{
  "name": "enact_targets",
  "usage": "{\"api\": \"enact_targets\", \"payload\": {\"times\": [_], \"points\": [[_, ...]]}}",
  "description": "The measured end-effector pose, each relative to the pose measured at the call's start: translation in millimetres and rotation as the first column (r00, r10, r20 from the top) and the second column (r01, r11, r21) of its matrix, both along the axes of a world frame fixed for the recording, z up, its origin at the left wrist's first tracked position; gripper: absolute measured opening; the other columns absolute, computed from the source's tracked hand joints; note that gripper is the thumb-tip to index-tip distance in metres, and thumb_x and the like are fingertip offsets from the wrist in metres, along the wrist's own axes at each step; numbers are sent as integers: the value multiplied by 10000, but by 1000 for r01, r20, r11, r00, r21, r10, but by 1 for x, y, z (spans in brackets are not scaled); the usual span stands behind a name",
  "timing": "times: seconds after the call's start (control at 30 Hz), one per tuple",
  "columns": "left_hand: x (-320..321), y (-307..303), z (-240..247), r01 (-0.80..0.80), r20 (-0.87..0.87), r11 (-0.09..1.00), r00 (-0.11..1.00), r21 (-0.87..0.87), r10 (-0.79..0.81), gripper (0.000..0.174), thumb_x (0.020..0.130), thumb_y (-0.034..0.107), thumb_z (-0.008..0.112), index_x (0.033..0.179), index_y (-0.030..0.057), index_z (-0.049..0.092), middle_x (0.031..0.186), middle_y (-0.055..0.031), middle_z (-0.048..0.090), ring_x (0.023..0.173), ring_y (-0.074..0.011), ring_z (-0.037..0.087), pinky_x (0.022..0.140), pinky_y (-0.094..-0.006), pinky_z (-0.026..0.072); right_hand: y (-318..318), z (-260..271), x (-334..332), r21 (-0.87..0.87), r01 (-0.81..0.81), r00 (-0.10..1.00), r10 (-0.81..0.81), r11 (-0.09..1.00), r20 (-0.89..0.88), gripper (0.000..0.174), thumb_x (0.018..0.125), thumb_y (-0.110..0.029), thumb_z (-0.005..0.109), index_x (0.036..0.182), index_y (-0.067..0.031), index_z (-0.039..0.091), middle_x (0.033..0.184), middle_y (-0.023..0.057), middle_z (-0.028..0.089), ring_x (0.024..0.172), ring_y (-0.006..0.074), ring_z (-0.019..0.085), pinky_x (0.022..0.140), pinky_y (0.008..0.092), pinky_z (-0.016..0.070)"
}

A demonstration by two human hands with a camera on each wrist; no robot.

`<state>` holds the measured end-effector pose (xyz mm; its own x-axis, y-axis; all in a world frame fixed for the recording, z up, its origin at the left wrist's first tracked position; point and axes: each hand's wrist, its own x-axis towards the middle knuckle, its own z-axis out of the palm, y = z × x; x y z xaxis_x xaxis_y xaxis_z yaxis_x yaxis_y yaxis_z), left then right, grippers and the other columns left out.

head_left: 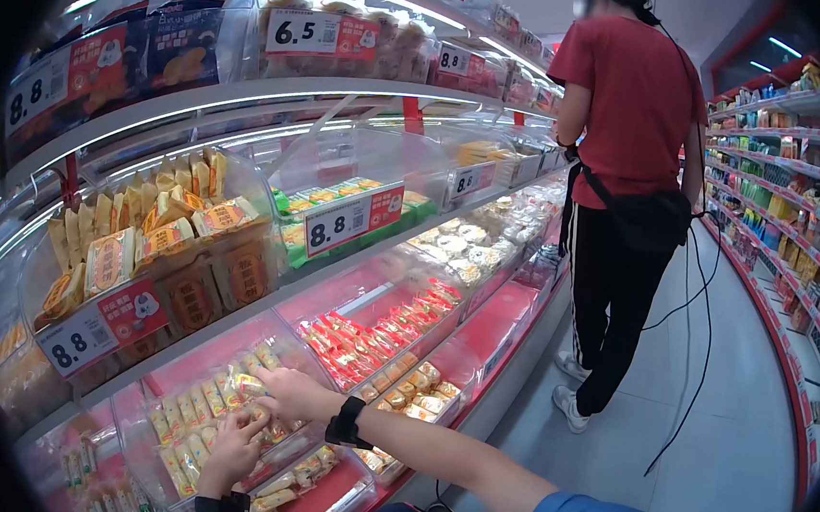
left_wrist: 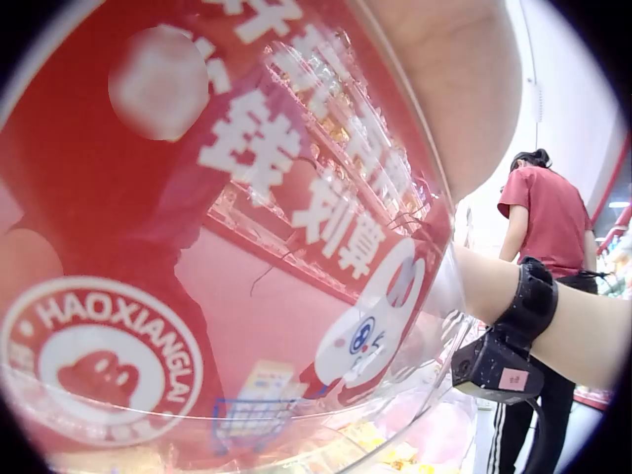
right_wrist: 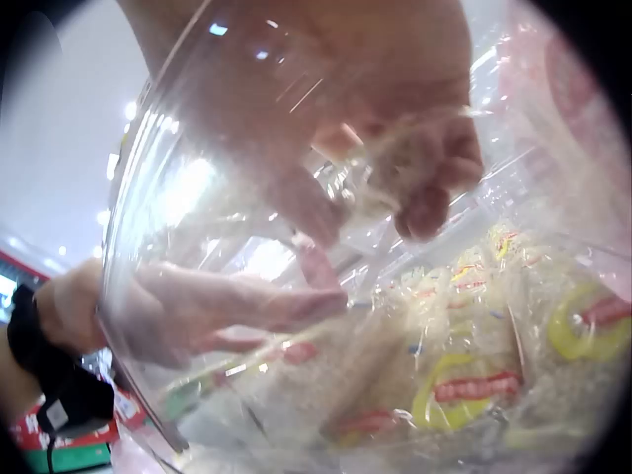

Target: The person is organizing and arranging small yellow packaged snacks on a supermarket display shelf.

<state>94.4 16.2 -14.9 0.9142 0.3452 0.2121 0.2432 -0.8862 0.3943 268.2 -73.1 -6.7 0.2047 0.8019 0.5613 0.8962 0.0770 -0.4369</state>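
Observation:
In the head view both hands are over a clear bin (head_left: pixel 131 431) filled with rows of wrapped snack bars (head_left: pixel 188 412). My right hand (head_left: pixel 298 396) pinches a clear-wrapped snack bar (head_left: pixel 248 385); in the right wrist view its fingers curl round crinkled clear film. Just nearer to me, my left hand (head_left: pixel 236 445) has its fingertips at the bars. The right wrist view shows the left hand (right_wrist: pixel 227 306) reaching in from the side, behind clear plastic; I cannot tell whether it grips a bar. The left wrist view is mostly filled by a red sign (left_wrist: pixel 247 227).
Red-wrapped snacks (head_left: pixel 374 340) lie in the bin beyond, with small bars (head_left: pixel 301 478) in a front bin. Above, a shelf with price cards (head_left: pixel 101 328) overhangs. A person in a red shirt (head_left: pixel 624 109) stands in the aisle; a black cable (head_left: pixel 699 375) trails on the floor.

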Motion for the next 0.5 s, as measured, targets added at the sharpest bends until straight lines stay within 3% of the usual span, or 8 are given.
{"api": "enact_targets", "payload": {"times": [0.2, 0.33, 0.5], "points": [[2, -4, 4, 11, 1, 1000, 1000, 6, -12, 442, 784, 121, 505, 1219, 141, 585, 1195, -138, 465, 1117, -300, 418, 985, -370, 343, -9, 2, 3, -11, 117, 990, -116, 993, 83, 375, 748, -221, 623, 965, 24, 440, 767, 276, 606, 783, 442, 595, 685, 523, 465], [-1, -4, 1, 18, 22, 1000, 1000, 2, -18, 470, 768, 74, 477, 1228, 107, 574, 1182, -140, 462, 1123, -296, 407, 982, -349, 353, -4, -1, 5, -31, 136, 991, -136, 990, -5, 452, 734, -171, 630, 1047, 35, 378, 746, 285, 599, 760, 449, 596, 633, 520, 475], [0, -4, 2, 24, 13, 1000, 1000, -3, -24, 494, 754, 53, 460, 1234, 103, 568, 1188, -147, 454, 1137, -295, 403, 990, -345, 348, -5, 1, 5, -70, 98, 995, -100, 993, -28, 481, 785, -223, 586, 1128, 43, 378, 758, 285, 603, 773, 449, 600, 648, 525, 472]]}}
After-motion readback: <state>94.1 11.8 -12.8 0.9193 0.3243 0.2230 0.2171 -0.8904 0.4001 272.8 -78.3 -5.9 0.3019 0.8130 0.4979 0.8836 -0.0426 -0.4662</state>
